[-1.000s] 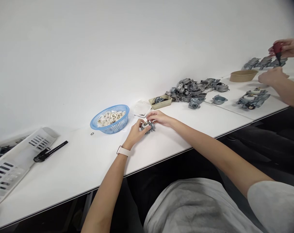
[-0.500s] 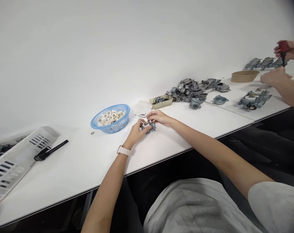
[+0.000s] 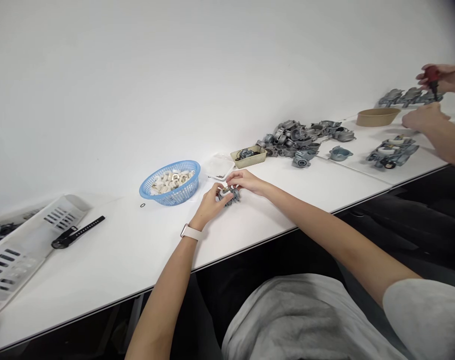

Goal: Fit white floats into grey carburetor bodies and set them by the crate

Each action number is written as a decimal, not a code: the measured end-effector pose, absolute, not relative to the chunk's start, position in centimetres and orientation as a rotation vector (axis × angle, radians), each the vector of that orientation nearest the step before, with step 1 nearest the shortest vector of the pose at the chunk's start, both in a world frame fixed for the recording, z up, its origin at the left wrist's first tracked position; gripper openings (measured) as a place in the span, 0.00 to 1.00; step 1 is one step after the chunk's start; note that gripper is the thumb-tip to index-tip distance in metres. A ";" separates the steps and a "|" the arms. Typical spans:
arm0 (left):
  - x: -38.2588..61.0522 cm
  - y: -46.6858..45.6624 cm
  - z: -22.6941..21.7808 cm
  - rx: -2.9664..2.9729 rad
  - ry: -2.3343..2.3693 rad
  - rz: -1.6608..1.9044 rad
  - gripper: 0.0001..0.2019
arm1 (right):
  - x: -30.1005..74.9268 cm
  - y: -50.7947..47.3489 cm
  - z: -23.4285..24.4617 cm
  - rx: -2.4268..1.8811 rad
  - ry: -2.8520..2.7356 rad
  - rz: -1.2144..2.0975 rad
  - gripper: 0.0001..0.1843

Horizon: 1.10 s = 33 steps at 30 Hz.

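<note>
White wall and a long white table [image 3: 118, 250] fill the view. At the far left lies a slotted white tray [image 3: 13, 250], then a black strap [image 3: 77, 232] and a small black O-ring [image 3: 142, 205] alone on the surface. Next stands a blue basket [image 3: 173, 196] with pale small parts inside.

Just right of it, the left hand [image 3: 208, 202] closes its fingers around a small grey metal casting [image 3: 229, 194]. The casting sits low over the table, and I cannot tell if it touches. The right hand [image 3: 246, 181] grips the same casting from the other side, fingertips curled on its top.

Behind the hands are a clear plastic lid [image 3: 220, 166] and a beige tray [image 3: 249, 157], and further right is a heap of grey castings [image 3: 298, 137]. At the far right a co-worker's hand [image 3: 424, 117] rests on the table beside a red-handled screwdriver [image 3: 432, 75].

In my judgement the risk is a slip. The casting is small and both grips are by fingertips only, so a strong twist could make it jump out. A loose piece could also roll towards the table edge and get lost.
</note>
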State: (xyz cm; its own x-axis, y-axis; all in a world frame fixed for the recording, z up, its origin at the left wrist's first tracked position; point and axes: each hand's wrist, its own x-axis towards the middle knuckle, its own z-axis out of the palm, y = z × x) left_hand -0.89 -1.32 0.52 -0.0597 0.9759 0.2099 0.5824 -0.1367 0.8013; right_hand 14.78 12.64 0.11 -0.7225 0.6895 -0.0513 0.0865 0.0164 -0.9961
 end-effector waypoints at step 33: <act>-1.0 -1.4 0.7 1.817 1.637 1.030 0.17 | 14.9 11.6 1.2 -0.817 -1.868 1.700 0.11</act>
